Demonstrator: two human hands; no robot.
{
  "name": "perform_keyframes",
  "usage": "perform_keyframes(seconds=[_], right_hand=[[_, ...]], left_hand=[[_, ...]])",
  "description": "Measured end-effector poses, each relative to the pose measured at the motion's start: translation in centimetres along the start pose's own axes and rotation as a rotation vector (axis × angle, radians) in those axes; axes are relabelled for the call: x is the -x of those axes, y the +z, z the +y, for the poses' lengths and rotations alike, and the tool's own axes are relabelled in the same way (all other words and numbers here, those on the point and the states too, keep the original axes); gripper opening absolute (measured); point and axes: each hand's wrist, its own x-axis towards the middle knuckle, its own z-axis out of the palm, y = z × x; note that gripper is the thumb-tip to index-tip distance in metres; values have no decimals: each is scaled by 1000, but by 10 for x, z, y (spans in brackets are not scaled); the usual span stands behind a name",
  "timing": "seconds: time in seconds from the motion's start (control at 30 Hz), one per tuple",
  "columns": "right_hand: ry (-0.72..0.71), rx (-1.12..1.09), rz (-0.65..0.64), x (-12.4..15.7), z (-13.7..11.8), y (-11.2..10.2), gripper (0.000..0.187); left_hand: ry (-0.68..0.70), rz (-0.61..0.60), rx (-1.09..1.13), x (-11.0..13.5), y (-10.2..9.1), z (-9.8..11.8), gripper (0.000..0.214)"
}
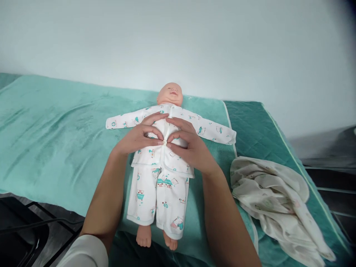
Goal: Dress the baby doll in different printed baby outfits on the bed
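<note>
A baby doll [170, 94] lies on its back, dressed in a white printed jacket [150, 157] and matching trousers [170, 200]. Both sleeves stretch out sideways, and two bare feet show below the trouser legs. Over the doll's belly, my left hand [139, 136] pinches the jacket's front edge between thumb and finger, close beside a small pale button [165, 142]. From the other side, my right hand [187, 142] pinches the front edge at the same button. The fingertips of the two hands nearly meet there. Part of the jacket's chest is hidden beneath my hands.
A light green blanket [55, 141] covers the bed, with a darker quilted green cover [250, 122] at the right. On the right side lies a crumpled pale cloth [272, 193]. A black chair [22, 230] stands at lower left. Behind the bed rises a white wall [178, 40].
</note>
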Motion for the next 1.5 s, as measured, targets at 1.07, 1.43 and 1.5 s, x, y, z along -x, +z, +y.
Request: perform_keyframes(seconds=[1.07,1.43,1.5], right_hand=[[-10,8,20,0,0,2,6],[-23,9,43,0,0,5,4],[-9,12,58,0,-1,6,5]], left_hand=[[90,45,-75,-3,5,2,14],[54,85,-78,-4,11,11,9],[59,101,-82,-4,12,12,9]])
